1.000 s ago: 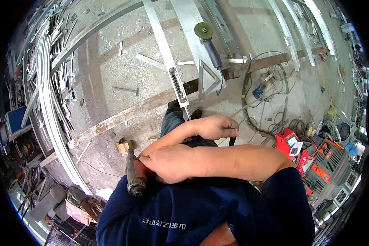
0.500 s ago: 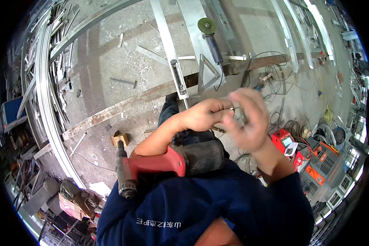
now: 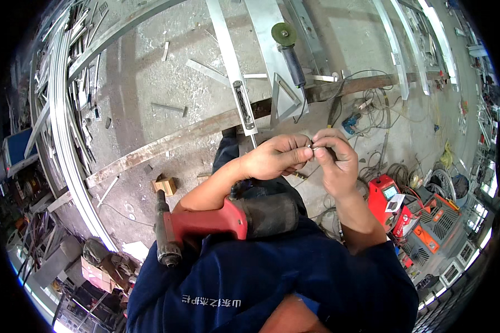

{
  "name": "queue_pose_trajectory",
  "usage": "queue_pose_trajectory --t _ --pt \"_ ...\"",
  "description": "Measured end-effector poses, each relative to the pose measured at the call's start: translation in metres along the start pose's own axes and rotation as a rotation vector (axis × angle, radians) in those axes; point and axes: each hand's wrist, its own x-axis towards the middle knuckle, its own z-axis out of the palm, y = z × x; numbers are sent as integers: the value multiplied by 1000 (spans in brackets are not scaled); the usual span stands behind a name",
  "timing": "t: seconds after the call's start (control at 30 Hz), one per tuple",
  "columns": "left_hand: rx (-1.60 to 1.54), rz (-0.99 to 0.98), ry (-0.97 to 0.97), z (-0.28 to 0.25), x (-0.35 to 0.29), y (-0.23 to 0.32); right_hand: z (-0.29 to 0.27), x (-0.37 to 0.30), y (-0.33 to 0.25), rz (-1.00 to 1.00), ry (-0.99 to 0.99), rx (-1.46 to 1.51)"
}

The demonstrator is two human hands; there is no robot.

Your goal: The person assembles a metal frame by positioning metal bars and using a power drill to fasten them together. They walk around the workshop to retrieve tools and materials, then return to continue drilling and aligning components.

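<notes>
My left hand and my right hand meet in front of my body, fingertips pinched together. Between them is a small shiny metal piece, mostly covered by the fingers and too small to name. A red and black rivet gun lies across my left forearm, against my dark blue shirt. Its black cylinder points right and its metal head left. Beyond my left hand, a long metal bar with a slotted opening near its end rests across a rusty beam.
An angle grinder with a green disc lies on a wide metal plate, near a triangular metal frame. Long metal profiles are stacked at left. Cables and a red machine are at right. A small wooden block sits on the floor.
My right hand, blurred and with fingers apart earlier, has closed its fingertips against those of my left hand. The rivet gun stays on my left forearm.
</notes>
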Motion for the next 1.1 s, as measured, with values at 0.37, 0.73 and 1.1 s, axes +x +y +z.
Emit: queue_pose_trajectory --t 0.37,0.73,1.1 --pt "515 22 -383 -49 -12 2 36 135 155 585 -22 -198" --pt "414 52 -301 -103 -40 -31 145 198 283 153 -268 -648" --pt "420 108 -255 -116 -51 -23 155 205 285 -88 -604 -966"
